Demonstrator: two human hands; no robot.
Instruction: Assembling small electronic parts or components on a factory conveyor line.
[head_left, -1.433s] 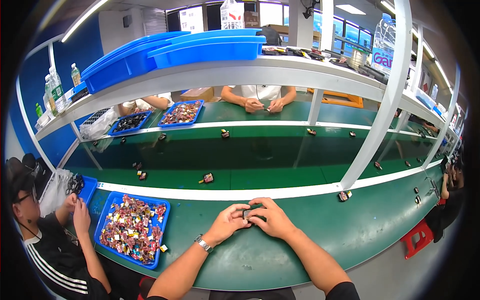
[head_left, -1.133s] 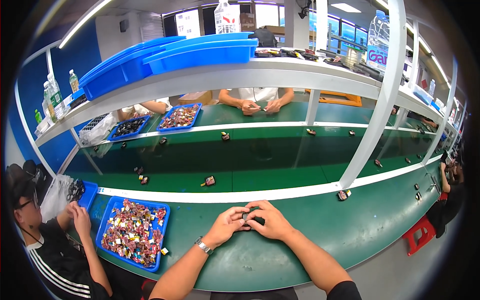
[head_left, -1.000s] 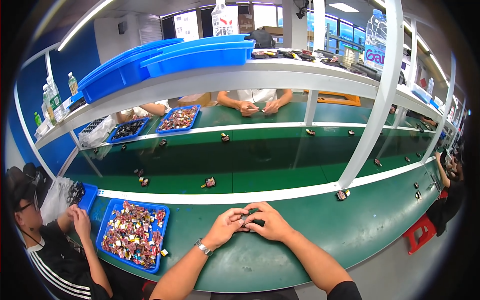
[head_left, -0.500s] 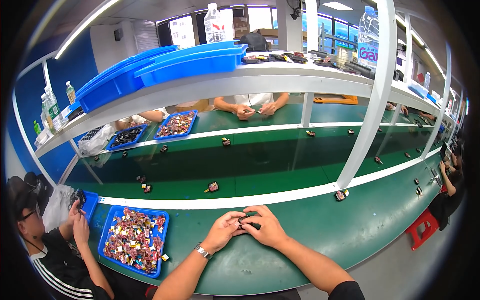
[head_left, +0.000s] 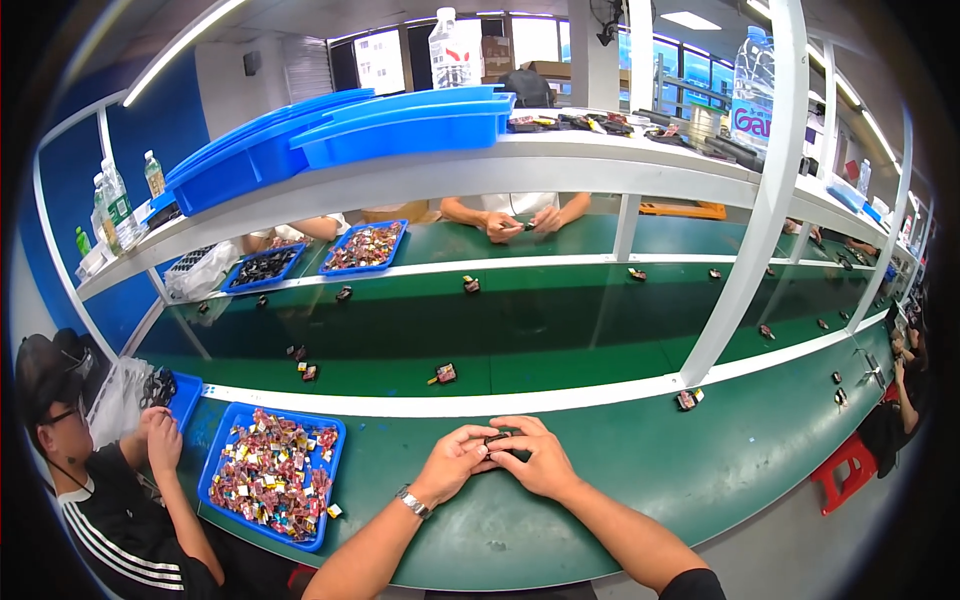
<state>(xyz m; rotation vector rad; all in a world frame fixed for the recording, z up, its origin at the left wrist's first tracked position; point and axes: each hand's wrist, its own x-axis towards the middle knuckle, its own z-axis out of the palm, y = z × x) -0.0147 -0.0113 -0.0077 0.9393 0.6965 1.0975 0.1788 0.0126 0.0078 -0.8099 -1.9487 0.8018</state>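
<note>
Over the green worktop (head_left: 640,460), my left hand (head_left: 455,465) and my right hand (head_left: 535,460) meet, fingertips closed on a small black part (head_left: 494,440). Its outline is mostly covered by my fingers, so its exact kind cannot be made out. My left wrist wears a metal-band watch (head_left: 412,502). Left of my left forearm, a blue tray (head_left: 341,450) is heaped with small reddish-brown pieces bearing white and yellow tabs (head_left: 270,465).
Ahead runs a green belt (head_left: 560,350) carrying scattered small assemblies (head_left: 443,374), behind a white rail (head_left: 480,403). A white post (head_left: 745,220) rises to a shelf (head_left: 420,175) holding blue trays (head_left: 400,130) and bottles. Co-workers sit at left and opposite. A red stool (head_left: 845,475) stands at right.
My view has turned slightly, shifting the surroundings a little to the right. My hands stay together on the black part, with small finger movements. The left co-worker's hands have lowered slightly.
</note>
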